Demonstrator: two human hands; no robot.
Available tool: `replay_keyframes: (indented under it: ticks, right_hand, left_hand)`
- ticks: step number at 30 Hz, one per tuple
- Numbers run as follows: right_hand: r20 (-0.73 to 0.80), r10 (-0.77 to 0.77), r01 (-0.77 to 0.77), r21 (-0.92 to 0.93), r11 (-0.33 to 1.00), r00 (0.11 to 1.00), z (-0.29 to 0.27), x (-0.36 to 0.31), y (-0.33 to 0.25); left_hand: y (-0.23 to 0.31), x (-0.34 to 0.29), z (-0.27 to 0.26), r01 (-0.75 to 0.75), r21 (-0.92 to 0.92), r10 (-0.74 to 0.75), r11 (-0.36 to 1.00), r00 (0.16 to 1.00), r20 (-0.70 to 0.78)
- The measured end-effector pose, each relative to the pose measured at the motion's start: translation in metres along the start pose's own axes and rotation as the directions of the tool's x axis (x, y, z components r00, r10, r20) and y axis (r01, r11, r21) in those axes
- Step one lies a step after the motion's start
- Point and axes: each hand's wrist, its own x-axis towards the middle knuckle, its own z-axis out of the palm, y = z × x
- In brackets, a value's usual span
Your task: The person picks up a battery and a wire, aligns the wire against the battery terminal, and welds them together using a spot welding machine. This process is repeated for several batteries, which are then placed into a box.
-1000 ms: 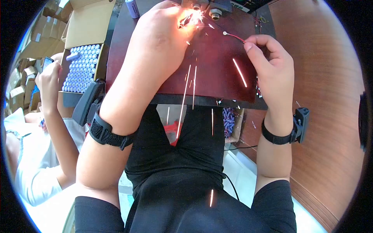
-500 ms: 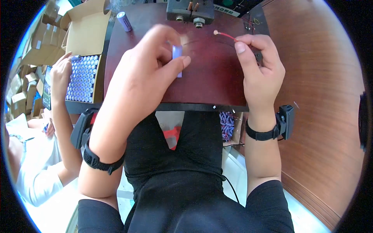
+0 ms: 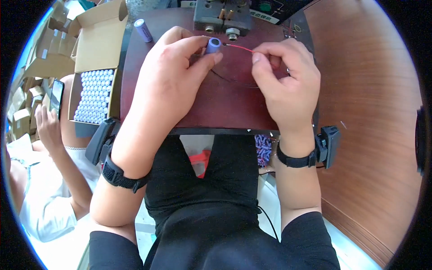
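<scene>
A purple cylindrical battery cell (image 3: 213, 45) is pinched between the thumb and fingers of my left hand (image 3: 173, 74), one round end tilted up into view. My right hand (image 3: 288, 74) grips a thin red wire (image 3: 240, 47) whose small tip points left, just beside the cell's upper end. Whether tip and cell touch, I cannot tell. A dark wire (image 3: 231, 81) curves across the table below, between the two hands. Just beyond them stands a grey metal machine head (image 3: 222, 20) with two copper-coloured pins and two round fittings.
Another purple cell (image 3: 143, 30) stands at the table's far left. An open cardboard box (image 3: 95, 96) of several cells is at the left, near a seated person's hand (image 3: 48, 128). A wooden panel (image 3: 369, 112) borders the right. A bin of purple pieces (image 3: 263, 150) sits under the table.
The cell in my left hand has turned from lengthwise to end-up. My right hand has brought the red wire left to it. The other person's hand has left the box.
</scene>
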Motion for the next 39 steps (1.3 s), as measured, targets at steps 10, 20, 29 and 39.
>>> replay_keyframes:
  ticks: [10,20,29,39]
  right_hand:
    - [0.12,0.078,-0.061,-0.14,0.988,0.99,-0.001,0.016,-0.008]
    - [0.13,0.057,-0.043,-0.112,0.993,0.99,0.005,0.016,-0.006]
    - [0.152,0.095,-0.085,-0.067,0.994,0.984,0.007,0.016,-0.004]
    - [0.213,0.295,-0.326,0.13,0.936,0.931,-0.001,0.015,-0.011]
  left_hand:
    - [-0.002,0.006,0.002,0.016,-0.037,-0.017,0.999,1.0,-0.023]
    - [-0.007,0.007,0.005,0.01,-0.036,-0.011,0.999,1.0,-0.027]
    - [-0.012,0.01,0.006,-0.027,-0.022,0.026,0.999,0.999,-0.045]
    - [-0.002,0.011,-0.005,0.076,-0.067,-0.073,0.995,0.996,0.052]
